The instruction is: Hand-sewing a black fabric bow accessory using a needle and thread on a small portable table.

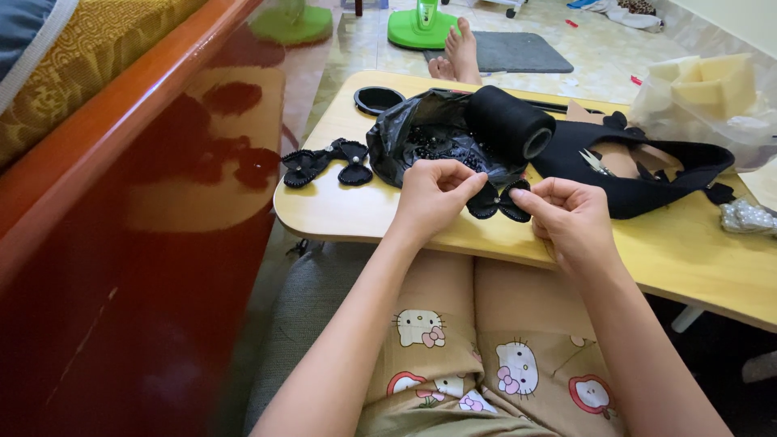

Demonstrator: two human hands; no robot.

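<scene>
Head view, near edge: the person's legs in patterned tan trousers (477, 356) lie under a low wooden table (340, 210). Above the table's near rim, the left hand (433, 194) and the right hand (571, 214) meet on a small black fabric bow (500, 201); the left hand's fingertips pinch its left lobe, and the right hand's thumb and forefinger pinch its right lobe. The bow is held just above the table surface, between the two hands. To the left on the table lie two finished black bows (328, 162), each with a pale bead at its centre. Behind the hands sits a crumpled black plastic bag (421, 133) holding dark beads, with a black thread cone (510, 121) lying against it. Right of these rests black fabric (672, 174) with small scissors (595, 162) on it. Beyond the table, a bare foot (461, 48) rests by a grey mat (518, 53).
</scene>
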